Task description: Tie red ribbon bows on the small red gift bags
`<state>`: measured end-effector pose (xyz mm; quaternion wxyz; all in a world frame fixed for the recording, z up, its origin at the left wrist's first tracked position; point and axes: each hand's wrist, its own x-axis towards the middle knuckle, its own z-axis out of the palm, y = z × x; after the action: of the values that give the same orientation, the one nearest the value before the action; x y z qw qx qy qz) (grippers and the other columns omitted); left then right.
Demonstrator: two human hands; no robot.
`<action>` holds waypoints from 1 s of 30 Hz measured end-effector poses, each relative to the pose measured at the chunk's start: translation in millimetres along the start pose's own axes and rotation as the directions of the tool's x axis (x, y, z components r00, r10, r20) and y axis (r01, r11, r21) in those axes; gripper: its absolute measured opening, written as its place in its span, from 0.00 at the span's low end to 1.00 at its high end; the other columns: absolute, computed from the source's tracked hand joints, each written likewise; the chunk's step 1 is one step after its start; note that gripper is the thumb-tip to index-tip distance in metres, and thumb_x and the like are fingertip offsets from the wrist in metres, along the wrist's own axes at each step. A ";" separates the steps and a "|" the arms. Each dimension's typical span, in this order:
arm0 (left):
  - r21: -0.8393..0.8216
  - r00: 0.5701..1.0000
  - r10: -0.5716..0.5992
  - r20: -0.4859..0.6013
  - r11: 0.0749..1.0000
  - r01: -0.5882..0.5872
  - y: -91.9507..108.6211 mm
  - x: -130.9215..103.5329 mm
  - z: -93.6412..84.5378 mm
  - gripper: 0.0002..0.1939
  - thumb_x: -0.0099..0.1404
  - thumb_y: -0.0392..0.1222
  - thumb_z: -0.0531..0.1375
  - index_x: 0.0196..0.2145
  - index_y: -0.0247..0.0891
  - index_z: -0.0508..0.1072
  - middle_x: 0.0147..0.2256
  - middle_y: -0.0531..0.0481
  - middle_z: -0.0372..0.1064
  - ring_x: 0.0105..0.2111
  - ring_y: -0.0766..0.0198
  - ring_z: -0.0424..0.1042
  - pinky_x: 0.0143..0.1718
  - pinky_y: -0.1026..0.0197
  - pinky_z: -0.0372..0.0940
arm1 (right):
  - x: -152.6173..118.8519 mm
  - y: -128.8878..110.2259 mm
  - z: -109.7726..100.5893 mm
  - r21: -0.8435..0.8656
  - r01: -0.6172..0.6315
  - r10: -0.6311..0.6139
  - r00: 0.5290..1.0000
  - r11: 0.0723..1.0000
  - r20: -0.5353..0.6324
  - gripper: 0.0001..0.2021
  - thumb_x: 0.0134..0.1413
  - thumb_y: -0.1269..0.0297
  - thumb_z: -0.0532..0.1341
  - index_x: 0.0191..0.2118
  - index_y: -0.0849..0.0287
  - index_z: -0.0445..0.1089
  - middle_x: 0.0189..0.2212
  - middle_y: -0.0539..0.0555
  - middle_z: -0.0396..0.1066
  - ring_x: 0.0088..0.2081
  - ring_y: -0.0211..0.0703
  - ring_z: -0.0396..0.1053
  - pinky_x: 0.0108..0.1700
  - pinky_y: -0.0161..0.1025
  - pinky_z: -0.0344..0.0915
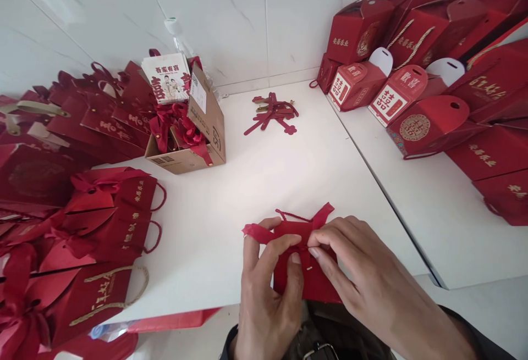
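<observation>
A small red gift box sits at the table's front edge, close to my body. Across its top runs a red ribbon, with one tail sticking up at the back and another out to the left. My left hand pinches the ribbon at the middle of the box between thumb and index finger. Just to the right, my right hand pinches the ribbon too, thumb against fingertips. The fingers partly hide the knot. Behind the box shows a twisted red cord handle.
An open cardboard box of red ribbons and printed cards stands at back left. Red ribbon-tied boxes line the left side. Red flat strips lie at the back. More red boxes are stacked right, beyond a table seam.
</observation>
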<state>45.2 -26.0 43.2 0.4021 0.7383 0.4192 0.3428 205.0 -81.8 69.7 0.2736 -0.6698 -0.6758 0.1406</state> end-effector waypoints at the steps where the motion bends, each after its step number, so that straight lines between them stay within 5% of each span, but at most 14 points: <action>1: 0.006 1.000 0.006 -0.003 1.000 -0.006 -0.6 -0.3 -0.1 0.14 0.72 0.33 0.57 0.48 0.50 0.75 0.55 0.46 0.67 0.56 0.56 0.72 0.50 0.54 0.73 | 0.6 -0.2 0.0 -0.005 0.000 0.000 1.000 1.000 -0.005 0.07 0.73 0.73 0.51 0.41 0.55 0.61 0.33 0.51 0.65 0.34 0.47 0.65 0.36 0.48 0.64; 22: 0.042 0.998 -0.049 -0.039 0.998 0.051 -2.9 -1.9 2.1 0.06 0.71 0.38 0.61 0.42 0.47 0.77 0.53 0.45 0.71 0.54 0.52 0.73 0.47 0.52 0.74 | -13.0 6.3 2.1 0.030 -0.183 0.185 0.978 0.983 -0.098 0.07 0.74 0.65 0.49 0.40 0.53 0.60 0.35 0.52 0.64 0.33 0.47 0.66 0.35 0.46 0.66; 30: 0.025 0.997 -0.016 -0.074 1.000 0.018 -1.8 -0.9 1.3 0.05 0.71 0.36 0.61 0.38 0.45 0.76 0.51 0.46 0.72 0.51 0.53 0.76 0.43 0.55 0.75 | -11.3 14.7 -4.5 0.022 -0.121 0.122 0.989 0.992 -0.081 0.12 0.75 0.66 0.51 0.58 0.50 0.63 0.44 0.55 0.70 0.43 0.49 0.72 0.42 0.46 0.70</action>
<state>45.3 -26.6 40.9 0.3797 0.7266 0.4446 0.3609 219.2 -92.8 63.1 0.2977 -0.7127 -0.6206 0.1352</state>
